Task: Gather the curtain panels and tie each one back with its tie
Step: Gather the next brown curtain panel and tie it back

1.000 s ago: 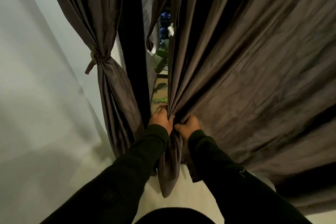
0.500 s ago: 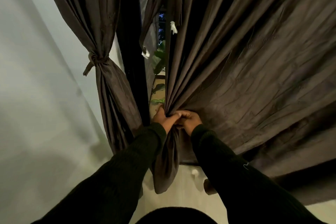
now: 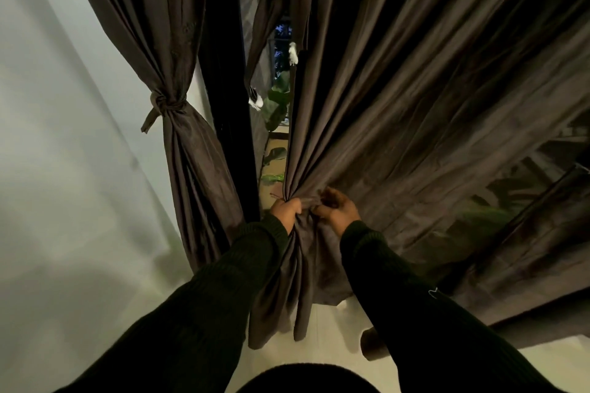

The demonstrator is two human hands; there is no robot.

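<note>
Right curtain panel [image 3: 431, 112]: dark grey-brown cloth, fills the centre and right of the frame, folds fanning up and rightward from a pinch point at lower centre. Below the pinch, the gathered cloth hangs in a narrow bunch between the two forearms, its hem near the pale floor [image 3: 319, 338].

Left hand [image 3: 285, 208]: fist closed around the gathered edge of this panel, at lower centre. Right hand [image 3: 335, 209]: just beside it on the right, fingers curled and half closed, fingertips nipping a fold of the same panel next to the left fist. Whether a tie runs between the hands cannot be told. Both arms in dark ribbed sleeves [image 3: 223, 290], coming up from the bottom of the frame.

Left curtain panel [image 3: 153, 25]: upper left, already drawn in and bound at mid-height with a knotted tie [image 3: 166, 105] of the same cloth; one loose end hangs down-left of the knot. Below the knot the panel flares out again.

Between the panels: a dark vertical frame post [image 3: 228, 89], then a narrow gap showing green leaves [image 3: 276, 105]. Two small white clips or tags [image 3: 292, 53] at the gap's edges. Pale wall [image 3: 57, 137] along the left.
</note>
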